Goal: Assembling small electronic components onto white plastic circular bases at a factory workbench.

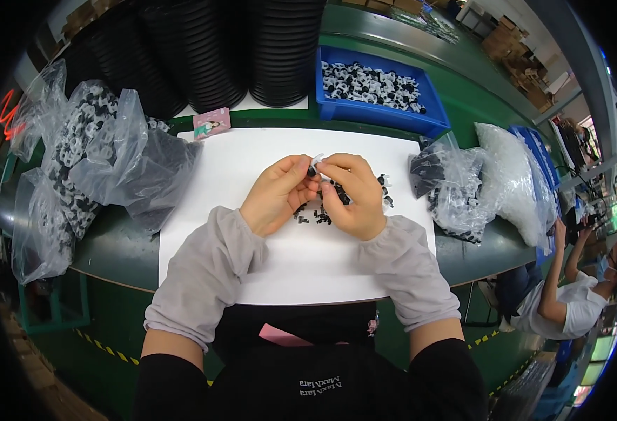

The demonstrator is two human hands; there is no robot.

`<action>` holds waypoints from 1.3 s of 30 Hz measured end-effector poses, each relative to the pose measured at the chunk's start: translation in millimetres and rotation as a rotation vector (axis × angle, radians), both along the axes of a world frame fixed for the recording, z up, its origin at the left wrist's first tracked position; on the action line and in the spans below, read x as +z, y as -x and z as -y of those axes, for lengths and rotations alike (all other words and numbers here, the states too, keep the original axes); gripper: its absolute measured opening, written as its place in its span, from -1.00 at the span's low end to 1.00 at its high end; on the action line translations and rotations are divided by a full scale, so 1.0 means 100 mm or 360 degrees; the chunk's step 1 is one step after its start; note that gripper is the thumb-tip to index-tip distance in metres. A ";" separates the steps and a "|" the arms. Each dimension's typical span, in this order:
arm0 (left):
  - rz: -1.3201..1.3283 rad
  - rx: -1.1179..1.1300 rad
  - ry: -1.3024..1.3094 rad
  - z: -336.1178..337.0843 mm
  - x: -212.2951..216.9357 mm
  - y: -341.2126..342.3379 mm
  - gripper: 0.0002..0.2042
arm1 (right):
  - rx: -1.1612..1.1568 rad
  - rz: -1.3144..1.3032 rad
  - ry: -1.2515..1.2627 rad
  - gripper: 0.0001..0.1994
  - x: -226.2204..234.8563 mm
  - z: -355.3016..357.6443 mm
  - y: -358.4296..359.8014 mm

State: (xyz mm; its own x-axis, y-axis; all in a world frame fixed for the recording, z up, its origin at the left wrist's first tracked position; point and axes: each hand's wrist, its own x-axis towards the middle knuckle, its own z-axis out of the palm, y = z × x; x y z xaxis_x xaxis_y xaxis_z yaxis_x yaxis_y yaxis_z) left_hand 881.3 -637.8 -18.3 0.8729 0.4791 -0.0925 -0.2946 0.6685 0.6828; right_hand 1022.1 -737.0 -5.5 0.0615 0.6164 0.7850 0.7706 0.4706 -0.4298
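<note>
Above a white sheet (pixel 203 168) on the bench, both my hands meet around a small black-and-white plastic part (pixel 312 170). My left hand (pixel 277 195) pinches it between thumb and fingers. From the other side my right hand (pixel 354 196) is closed, its fingertips at the part's pale end; its thumb points toward the left fingers. Beneath the hands lie small loose black parts (pixel 322 216), partly hidden by them. A few more black and white pieces (pixel 384 184) are just right of my right hand.
A blue bin (pixel 378 116) of black-and-white parts stands at the back, beside tall stacks of black discs (pixel 280 56). Clear bags of parts (pixel 87 140) lie left; more bags (pixel 455 186) and a white bag (pixel 508 182) lie right. A pink card (pixel 211 123) sits behind. Another person (pixel 568 295) works at far right.
</note>
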 end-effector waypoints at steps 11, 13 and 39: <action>-0.0224 0.0269 -0.0437 0.02 0.02 0.07 -0.86 | -0.0045 0.0062 -0.0160 -0.66 0.00 -0.03 0.06; -0.0282 0.0311 -0.0491 0.05 0.10 0.03 -0.85 | -0.0038 0.0058 -0.0172 -0.66 0.00 -0.01 0.04; 0.0315 -0.0125 -0.0147 -0.17 0.03 0.10 -0.77 | -0.0678 0.0257 0.1156 -0.93 -0.18 -0.15 -0.32</action>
State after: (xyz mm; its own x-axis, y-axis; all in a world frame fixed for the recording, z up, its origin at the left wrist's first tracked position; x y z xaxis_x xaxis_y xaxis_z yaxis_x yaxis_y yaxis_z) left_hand 871.3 -620.3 -15.5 0.9047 0.4072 0.1256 -0.3784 0.6320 0.6763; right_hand 1053.7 -721.9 -23.5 0.3234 0.9195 0.2235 0.8969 -0.2225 -0.3821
